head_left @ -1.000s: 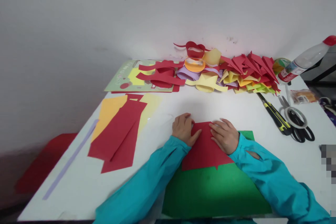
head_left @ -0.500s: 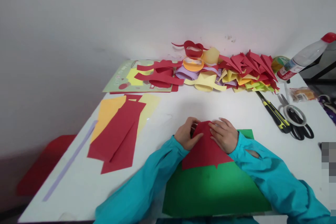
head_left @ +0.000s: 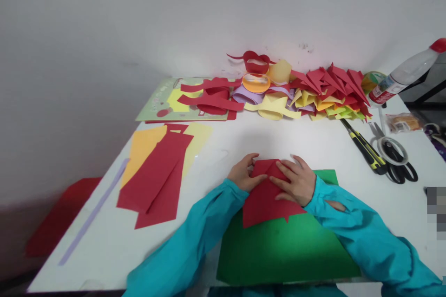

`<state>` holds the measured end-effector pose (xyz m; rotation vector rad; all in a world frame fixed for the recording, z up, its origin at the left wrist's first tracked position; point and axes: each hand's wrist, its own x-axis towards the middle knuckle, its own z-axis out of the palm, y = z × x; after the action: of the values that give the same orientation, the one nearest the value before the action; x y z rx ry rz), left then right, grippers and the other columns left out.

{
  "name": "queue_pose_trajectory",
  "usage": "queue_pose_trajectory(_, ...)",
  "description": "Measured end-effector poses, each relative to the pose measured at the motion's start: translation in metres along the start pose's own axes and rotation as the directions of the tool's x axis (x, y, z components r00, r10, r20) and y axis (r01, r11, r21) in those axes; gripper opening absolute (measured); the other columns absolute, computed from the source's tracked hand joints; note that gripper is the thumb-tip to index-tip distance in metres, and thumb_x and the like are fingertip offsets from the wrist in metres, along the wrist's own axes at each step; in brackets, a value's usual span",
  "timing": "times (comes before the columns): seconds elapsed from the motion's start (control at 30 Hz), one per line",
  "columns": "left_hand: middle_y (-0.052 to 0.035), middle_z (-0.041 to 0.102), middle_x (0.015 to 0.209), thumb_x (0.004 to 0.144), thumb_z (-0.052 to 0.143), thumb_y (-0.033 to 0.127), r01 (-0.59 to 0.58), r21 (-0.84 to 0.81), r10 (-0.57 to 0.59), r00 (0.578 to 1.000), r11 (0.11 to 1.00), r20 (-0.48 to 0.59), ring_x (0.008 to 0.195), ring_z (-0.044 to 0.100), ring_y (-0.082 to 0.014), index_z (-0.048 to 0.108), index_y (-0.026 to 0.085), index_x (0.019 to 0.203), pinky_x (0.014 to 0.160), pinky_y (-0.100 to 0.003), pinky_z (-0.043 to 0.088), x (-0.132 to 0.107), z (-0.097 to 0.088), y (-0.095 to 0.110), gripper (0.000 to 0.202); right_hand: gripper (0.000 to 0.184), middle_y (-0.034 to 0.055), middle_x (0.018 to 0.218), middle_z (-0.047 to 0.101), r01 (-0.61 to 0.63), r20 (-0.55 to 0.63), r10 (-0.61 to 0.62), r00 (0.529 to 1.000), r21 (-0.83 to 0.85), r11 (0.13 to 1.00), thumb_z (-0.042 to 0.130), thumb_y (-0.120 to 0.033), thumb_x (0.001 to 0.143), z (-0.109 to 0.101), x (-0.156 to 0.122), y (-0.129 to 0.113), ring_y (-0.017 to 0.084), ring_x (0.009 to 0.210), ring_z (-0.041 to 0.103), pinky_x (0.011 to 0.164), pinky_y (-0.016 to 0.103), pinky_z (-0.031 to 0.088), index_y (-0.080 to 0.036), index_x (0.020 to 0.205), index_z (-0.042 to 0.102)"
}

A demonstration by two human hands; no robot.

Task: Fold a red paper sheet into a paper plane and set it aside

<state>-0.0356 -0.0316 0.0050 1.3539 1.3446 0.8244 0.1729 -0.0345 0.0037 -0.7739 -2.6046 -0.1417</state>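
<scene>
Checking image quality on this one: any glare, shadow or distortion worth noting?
Head view: bright sheen mid-sheet on the green paper, darker along its near edge; same view, a faint shadow on the tabletop beyond the red paper; same view, the bottle slants outward, possibly wide-angle stretch, and a pixelated block covers part of the right edge.

The folded paper (head_left: 263,202) is plain red, the sheet (head_left: 289,255) green, the sleeves (head_left: 195,232) teal, the cutter (head_left: 367,152) black-and-yellow.

On my feed, the white table (head_left: 310,139) carries a green sheet (head_left: 285,255); left of the sheet, a purple strip (head_left: 95,213); right, a cutter (head_left: 364,146).
</scene>
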Motion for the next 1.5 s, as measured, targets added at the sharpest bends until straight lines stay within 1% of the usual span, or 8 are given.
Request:
queue_pose_trajectory(0.1, -0.0034, 0.057, 0.083, 0.063, 0.067, 0.035, -0.036, -0.043, 0.038, 0.999, 0.998, 0.038, 0.06, 0.058, -0.012, 0.05, 0.014, 0.109, 0.056, -0.027, 0.05, -0.001, -0.002, 0.004, 0.054, 0.057, 0.0166, 0.118, 0.056, -0.015, 0.038, 0.015, 0.999, 0.0, 1.0, 0.056, -0.063, 0.068, -0.003, 0.001, -0.004, 0.03, 0.11, 0.046, 0.096, 0.055, 0.027, -0.025, 0.111, 0.059)
queue_pose_trajectory(0.23, -0.0092, 0.059, 0.094, 0.076, 0.056, 0.033, -0.324, 0.122, 0.311, 0.944, 0.938, 0.113, 0.082, 0.06, -0.0191, 0.056, 0.015, 0.107, 0.071, -0.034, 0.052, -0.005, 0.0, 0.004, 0.036, 0.054, 0.0164, 0.12, 0.055, -0.051, 0.039, 0.051, 0.998, 0.004, 0.999, 0.056, -0.061, 0.07, -0.003, 0.001, -0.007, 0.029, 0.112, 0.045, 0.095, 0.055, 0.029, -0.026, 0.111, 0.06)
queue_pose_trajectory(0.37, -0.0163, 0.041, 0.132, 0.087, 0.035, 0.021, -0.719, 0.255, 0.671, 0.695, 0.647, 0.257, 0.122, 0.039, -0.0249, 0.033, 0.018, 0.132, 0.096, -0.044, 0.041, -0.015, 0.019, -0.005, 0.045, 0.043, 0.0166, 0.113, 0.059, -0.06, 0.014, 0.06, 0.998, -0.006, 0.998, 0.058, -0.057, 0.071, 0.0, 0.0, -0.006, 0.03, 0.112, 0.046, 0.095, 0.054, 0.03, -0.022, 0.095, 0.067)
queue_pose_trajectory(0.43, -0.0181, 0.032, 0.138, 0.088, 0.03, 0.016, -0.777, 0.344, 0.703, 0.627, 0.528, 0.337, 0.13, 0.026, -0.0258, 0.018, 0.016, 0.138, 0.099, -0.047, 0.037, -0.02, 0.03, -0.009, 0.052, 0.037, 0.0152, 0.107, 0.062, -0.039, 0.006, 0.039, 0.999, 0.003, 0.999, 0.059, -0.054, 0.072, 0.002, -0.001, -0.005, 0.03, 0.111, 0.047, 0.096, 0.052, 0.033, -0.019, 0.082, 0.068)
queue_pose_trajectory(0.73, -0.0205, 0.038, 0.134, 0.088, 0.027, 0.011, -0.766, 0.553, 0.696, 0.592, 0.328, 0.406, 0.132, 0.021, -0.0254, 0.022, 0.008, 0.136, 0.098, -0.045, 0.039, -0.022, 0.028, -0.019, 0.048, 0.025, 0.0131, 0.107, 0.064, -0.07, -0.099, 0.092, 0.991, 0.21, 0.975, 0.046, -0.026, 0.085, -0.004, -0.003, 0.001, 0.023, 0.114, 0.049, 0.098, 0.042, 0.039, -0.012, 0.093, 0.065)
queue_pose_trajectory(1.07, -0.0178, 0.041, 0.133, 0.084, 0.031, 0.009, -0.688, 0.677, 0.642, 0.647, 0.259, 0.411, 0.131, 0.024, -0.025, 0.045, 0.011, 0.119, 0.1, -0.048, 0.034, -0.026, 0.025, -0.015, 0.039, 0.015, 0.0082, 0.101, 0.067, -0.055, -0.156, 0.092, 0.984, 0.229, 0.972, 0.051, -0.017, 0.082, -0.004, -0.002, 0.012, 0.022, 0.106, 0.056, 0.095, 0.045, 0.042, -0.015, 0.086, 0.065)
queue_pose_trajectory(1.23, -0.0196, 0.042, 0.132, 0.077, 0.04, 0.022, -0.697, 0.645, 0.564, 0.683, 0.314, 0.464, 0.127, 0.031, -0.0287, 0.044, 0.005, 0.121, 0.101, -0.049, 0.032, -0.022, 0.018, -0.002, 0.047, 0.012, 0.0069, 0.107, 0.065, -0.07, -0.143, 0.101, 0.985, 0.208, 0.976, 0.055, -0.018, 0.079, -0.005, -0.002, 0.013, 0.025, 0.113, 0.049, 0.098, 0.047, 0.038, -0.017, 0.083, 0.067)
queue_pose_trajectory(1.5, -0.0155, 0.051, 0.124, 0.086, 0.039, 0.02, -0.742, 0.595, 0.721, 0.592, 0.311, 0.361, 0.123, 0.039, -0.0228, 0.058, 0.014, 0.099, 0.097, -0.044, 0.039, -0.005, 0.019, -0.015, 0.024, 0.013, 0.0054, 0.105, 0.066, -0.094, -0.106, 0.119, 0.987, 0.219, 0.971, 0.055, -0.02, 0.08, -0.007, -0.002, 0.013, 0.023, 0.109, 0.052, 0.097, 0.048, 0.037, -0.018, 0.083, 0.067)
